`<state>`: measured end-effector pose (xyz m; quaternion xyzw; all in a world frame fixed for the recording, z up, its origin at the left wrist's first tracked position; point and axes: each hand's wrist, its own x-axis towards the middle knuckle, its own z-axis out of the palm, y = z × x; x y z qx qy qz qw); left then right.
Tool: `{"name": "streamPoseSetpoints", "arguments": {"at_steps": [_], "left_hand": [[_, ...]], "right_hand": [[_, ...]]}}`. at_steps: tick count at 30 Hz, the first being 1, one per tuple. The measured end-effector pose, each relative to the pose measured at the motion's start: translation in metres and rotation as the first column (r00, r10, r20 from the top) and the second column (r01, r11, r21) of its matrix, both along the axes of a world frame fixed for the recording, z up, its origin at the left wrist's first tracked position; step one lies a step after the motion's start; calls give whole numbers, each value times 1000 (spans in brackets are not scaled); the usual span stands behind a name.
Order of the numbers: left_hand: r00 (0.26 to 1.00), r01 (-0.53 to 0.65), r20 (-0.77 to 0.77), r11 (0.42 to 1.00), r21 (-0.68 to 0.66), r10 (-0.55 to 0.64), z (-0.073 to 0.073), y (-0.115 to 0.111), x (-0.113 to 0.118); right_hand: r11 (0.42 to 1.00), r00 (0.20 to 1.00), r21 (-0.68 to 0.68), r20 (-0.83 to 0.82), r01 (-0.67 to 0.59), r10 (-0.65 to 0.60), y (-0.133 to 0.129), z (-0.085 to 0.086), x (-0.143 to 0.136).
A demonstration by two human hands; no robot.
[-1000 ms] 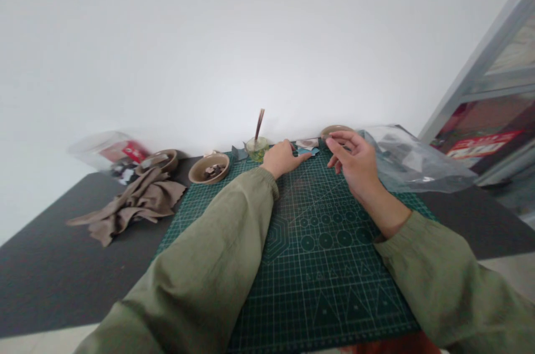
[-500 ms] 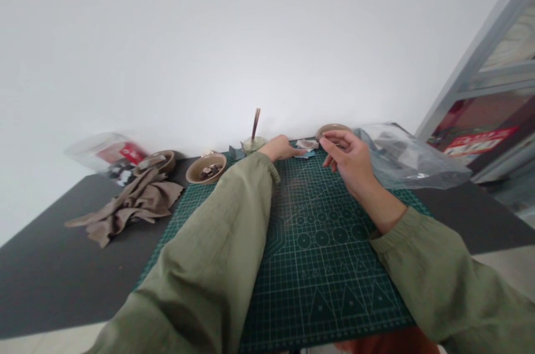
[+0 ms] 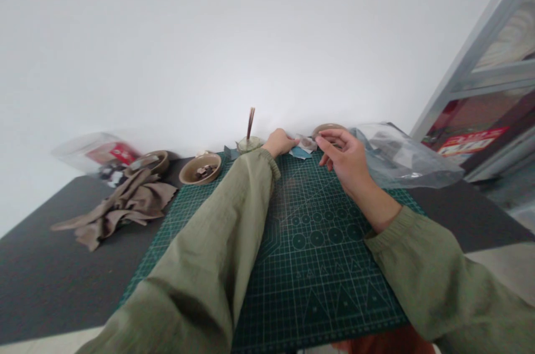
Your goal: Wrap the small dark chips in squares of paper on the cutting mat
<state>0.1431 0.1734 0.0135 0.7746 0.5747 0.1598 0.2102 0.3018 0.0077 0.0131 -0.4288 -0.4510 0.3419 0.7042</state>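
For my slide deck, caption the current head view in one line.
Left hand near a blue scrap, right hand raised above a green cutting mat.

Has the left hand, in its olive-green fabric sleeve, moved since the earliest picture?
Yes: judged against the round brown bowl holding small dark pieces, the left hand has moved farther forward, toward the plain white wall.

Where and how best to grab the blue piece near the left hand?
Probably pinch the blue piece by its near edge, coming in low from the camera side: it lies roughly flat on the green mat with that edge uncovered, while the crumpled pale piece crowds its far side.
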Motion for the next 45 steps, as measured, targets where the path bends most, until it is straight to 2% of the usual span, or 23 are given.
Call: {"name": "streamPoseSetpoints", "arguments": {"at_steps": [5,10,15,20,25,28,31,33,35,38,40,42,45], "left_hand": [[998,-43,57,994,103,37,5,-7,-11],[986,-111,151,964,242,75,4,-13,-11],[960,-53,276,932,359,-52,14,-30,-20],[883,4,422,903,429,-204,24,-69,-59],[819,33,512,913,406,-258,8,-108,-103],[828,54,484,899,434,-283,-3,-129,-123],[862,78,395,854,515,-317,-8,-148,-138],[871,195,292,823,533,-395,-8,-157,-147],[847,392,134,774,498,-515,-8,-163,-154],[746,652,-206,632,419,-634,-8,-167,-159],[693,720,-360,570,395,-625,-9,-168,-159],[720,692,-337,590,416,-606,-11,-169,-157],[807,573,-177,674,466,-564,-14,-172,-150]], "right_hand": [[1000,1000,15,0,10,-10,1,-2,1],[1000,1000,15,19,15,-16,4,-7,3],[1000,1000,18,8,16,-16,4,-8,4],[1000,1000,8,-2,18,-18,3,-5,3],[1000,1000,6,14,20,-20,1,-5,3],[1000,999,9,28,17,-18,1,-6,3],[1000,999,16,36,9,-9,1,-7,4],[1000,999,20,44,6,-7,2,-8,5],[1000,999,18,54,7,-8,3,-9,5],[1000,998,12,69,7,-8,3,-10,5],[1000,997,10,77,3,-4,3,-10,5],[1000,996,8,86,-5,4,3,-11,6],[1000,995,5,104,-8,7,3,-12,6]]}}
